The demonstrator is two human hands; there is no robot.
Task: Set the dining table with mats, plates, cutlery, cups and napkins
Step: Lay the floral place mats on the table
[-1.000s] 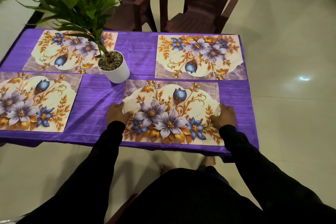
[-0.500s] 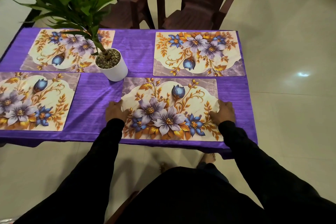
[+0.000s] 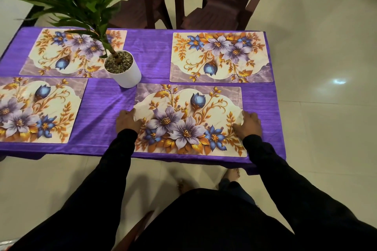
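Four floral place mats lie on the purple-clothed table [image 3: 106,112]. The near right mat [image 3: 189,108] is in front of me, close to the table's front edge. My left hand [image 3: 127,121] grips its left side and my right hand [image 3: 247,124] grips its right side, and both side edges curl up slightly under my fingers. The other mats lie flat: the near left mat [image 3: 36,110], the far left mat [image 3: 67,51] and the far right mat [image 3: 220,57]. I see no plates, cutlery, cups or napkins.
A white pot [image 3: 127,76] with a leafy green plant stands near the table's middle, touching the far left mat and just left of the mat I hold. Two dark brown chairs [image 3: 216,4] stand behind the far edge. Pale tiled floor [image 3: 316,108] surrounds the table.
Both hands stay on the sides of the near right mat. The mat has hardly shifted; the view has only moved slightly.
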